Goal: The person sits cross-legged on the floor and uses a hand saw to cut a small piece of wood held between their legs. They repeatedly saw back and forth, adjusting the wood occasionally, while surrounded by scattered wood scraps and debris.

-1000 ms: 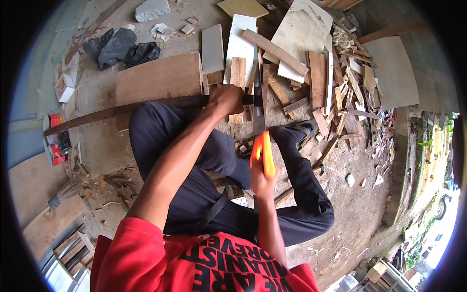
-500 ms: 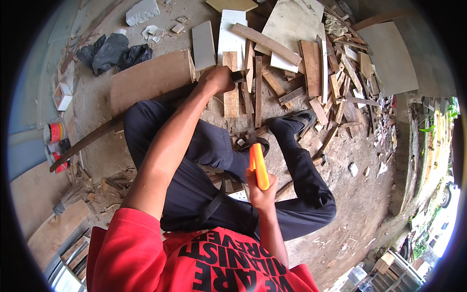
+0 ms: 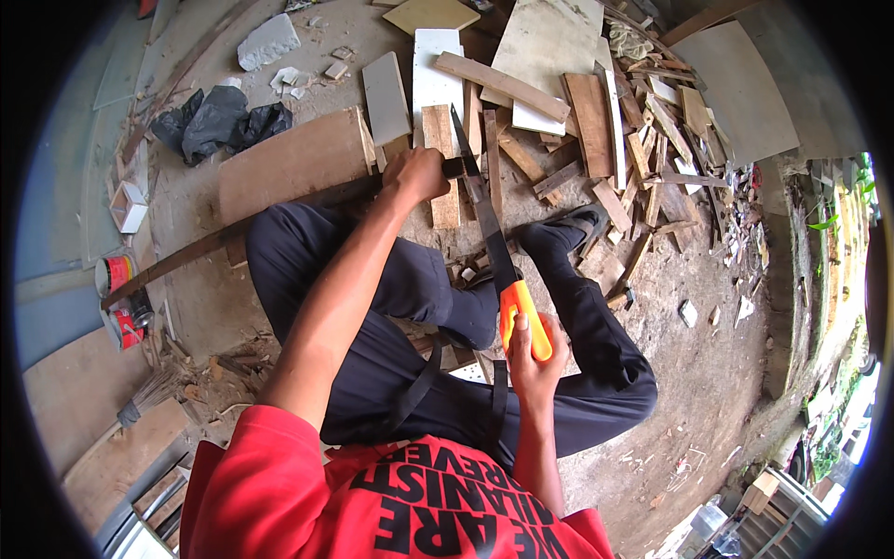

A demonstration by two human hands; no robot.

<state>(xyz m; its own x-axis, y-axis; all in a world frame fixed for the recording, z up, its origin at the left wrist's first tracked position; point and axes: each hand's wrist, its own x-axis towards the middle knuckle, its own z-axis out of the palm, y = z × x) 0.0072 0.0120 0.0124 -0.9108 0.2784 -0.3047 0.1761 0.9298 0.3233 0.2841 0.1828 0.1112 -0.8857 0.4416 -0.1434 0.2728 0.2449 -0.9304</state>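
Note:
My left hand [image 3: 416, 177] is wrapped round a long dark wooden strip [image 3: 186, 258] near its far end. The strip runs from there down to the left, passing beside my bent left knee. In my right hand [image 3: 540, 365] is a handsaw [image 3: 491, 226], gripped by its orange and yellow handle with the thumb along the side. Its dark blade points away from me and slants a little left, with its flat side showing. The blade crosses right at the end of the strip, just past my left fist; whether it touches the wood I cannot tell.
Beyond my hands lies a pile of scrap boards [image 3: 589, 121] and offcuts. A black plastic bag [image 3: 219, 121] and a white block [image 3: 268, 42] are at the far left. Near the strip's lower end are red cans [image 3: 121, 326]; a bundled broom [image 3: 144, 391] lies below them.
The saw has turned from nearly edge-on, so its blade's flat side now shows. My right hand has shifted slightly right with it. My left hand keeps its grip on the strip.

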